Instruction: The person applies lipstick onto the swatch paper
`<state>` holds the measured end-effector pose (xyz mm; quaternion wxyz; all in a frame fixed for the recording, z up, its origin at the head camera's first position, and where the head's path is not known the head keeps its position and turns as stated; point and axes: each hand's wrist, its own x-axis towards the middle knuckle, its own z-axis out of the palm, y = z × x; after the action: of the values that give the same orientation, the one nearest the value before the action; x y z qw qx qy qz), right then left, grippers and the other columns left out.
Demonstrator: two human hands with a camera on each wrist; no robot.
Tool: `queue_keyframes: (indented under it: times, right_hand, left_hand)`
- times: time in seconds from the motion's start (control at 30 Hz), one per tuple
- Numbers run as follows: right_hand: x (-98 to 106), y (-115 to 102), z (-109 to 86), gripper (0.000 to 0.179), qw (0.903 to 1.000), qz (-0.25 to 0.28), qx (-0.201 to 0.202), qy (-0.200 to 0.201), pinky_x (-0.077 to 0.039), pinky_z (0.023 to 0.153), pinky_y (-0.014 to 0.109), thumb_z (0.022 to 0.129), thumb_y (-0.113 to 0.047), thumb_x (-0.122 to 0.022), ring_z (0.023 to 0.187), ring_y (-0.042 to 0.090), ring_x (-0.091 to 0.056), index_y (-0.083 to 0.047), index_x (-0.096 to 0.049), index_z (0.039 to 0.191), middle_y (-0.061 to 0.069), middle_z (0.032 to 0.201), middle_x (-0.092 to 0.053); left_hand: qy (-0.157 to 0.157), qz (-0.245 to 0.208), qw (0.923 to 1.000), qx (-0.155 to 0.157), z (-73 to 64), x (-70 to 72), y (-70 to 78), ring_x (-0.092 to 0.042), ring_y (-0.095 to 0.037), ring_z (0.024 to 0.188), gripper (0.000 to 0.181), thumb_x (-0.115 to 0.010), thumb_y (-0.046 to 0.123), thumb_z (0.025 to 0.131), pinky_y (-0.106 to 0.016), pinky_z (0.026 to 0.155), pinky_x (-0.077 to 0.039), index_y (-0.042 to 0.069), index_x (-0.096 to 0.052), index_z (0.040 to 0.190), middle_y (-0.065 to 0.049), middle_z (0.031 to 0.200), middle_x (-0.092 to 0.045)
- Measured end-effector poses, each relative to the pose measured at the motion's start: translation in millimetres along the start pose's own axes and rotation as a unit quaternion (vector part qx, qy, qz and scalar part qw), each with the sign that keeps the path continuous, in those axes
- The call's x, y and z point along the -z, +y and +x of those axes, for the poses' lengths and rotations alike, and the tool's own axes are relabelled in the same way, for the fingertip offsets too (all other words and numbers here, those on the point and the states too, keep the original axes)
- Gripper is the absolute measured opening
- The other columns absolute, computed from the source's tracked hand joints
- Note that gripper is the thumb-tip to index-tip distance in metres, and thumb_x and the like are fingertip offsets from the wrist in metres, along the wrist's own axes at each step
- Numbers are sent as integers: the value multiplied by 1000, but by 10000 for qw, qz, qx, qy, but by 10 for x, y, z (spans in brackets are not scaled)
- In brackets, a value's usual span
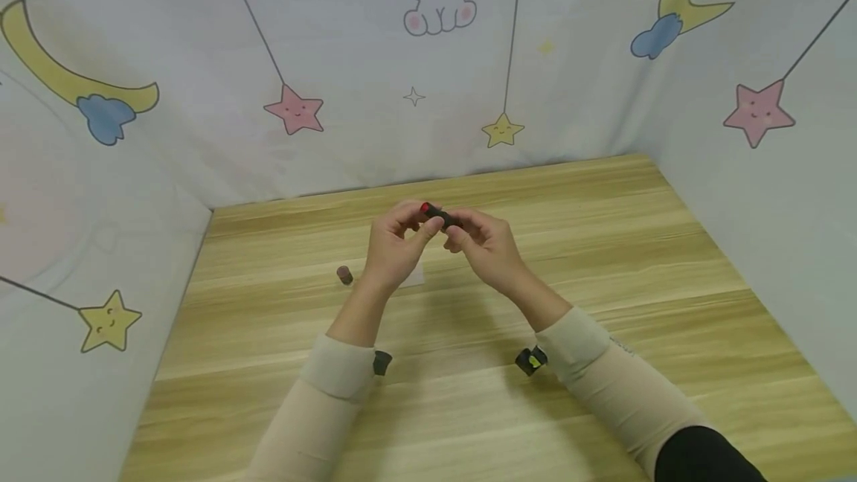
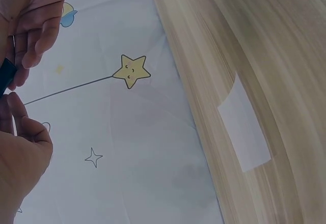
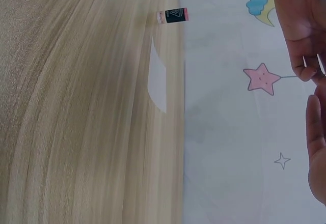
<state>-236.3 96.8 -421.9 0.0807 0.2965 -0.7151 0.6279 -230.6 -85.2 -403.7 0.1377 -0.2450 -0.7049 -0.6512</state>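
Observation:
Both hands are raised over the table, meeting around a slim black tube [image 1: 443, 216] with a bright red end pointing up and to the left. My left hand [image 1: 395, 248] pinches it near the red end, thumb in front and fingers behind. At the other end, my right hand [image 1: 492, 248] grips the tube between thumb and fingers, which hide that part. Only a dark bit of the tube shows at the edge of the left wrist view.
On the wooden table [image 1: 636, 259] a white piece of paper [image 2: 244, 127] lies below the hands. A small cylinder [image 3: 173, 15] with a black label and a pink end stands left of the paper. White cloth walls [image 1: 375, 147] with printed stars and moons border the table.

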Motion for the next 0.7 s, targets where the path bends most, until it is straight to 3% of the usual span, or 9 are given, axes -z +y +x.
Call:
queue_keyframes:
  times: [0.2,0.4,0.6,0.7]
  right_hand:
    - [-38,46,-2,22,9991,-77,284,301,-60,73,32,95,6,-64,78,31,-72,10,-68,116,22,105,-73]
    - [-37,19,-24,25,9999,117,-79,19,-58,72,29,101,-3,-58,73,17,-68,9,-65,122,22,102,-71]
    - [-27,39,-25,53,9926,1050,-448,-417,-55,67,27,103,-36,-53,68,13,-62,12,-60,124,10,95,-64]
    - [-18,50,-24,49,9822,1656,-645,-612,-52,64,25,106,-39,-50,65,12,-59,7,-63,118,3,90,-60]
  left_hand:
    - [215,132,9997,-74,-13,-20,-5,-60,-14,86,11,-71,0,93,-27,81,-46,-5,-73,102,-18,102,-71]
    - [185,75,9997,-128,-20,-17,4,-61,-16,89,10,-72,1,92,-27,81,-47,-6,-73,99,-16,102,-70]
    - [39,-134,9998,-168,-23,0,2,-60,-16,94,11,-71,1,92,-28,83,-45,-7,-73,99,1,101,-69]
    - [-62,-207,9996,-199,-23,5,8,-59,-16,94,16,-71,7,93,-28,84,-43,-7,-72,101,9,100,-68]
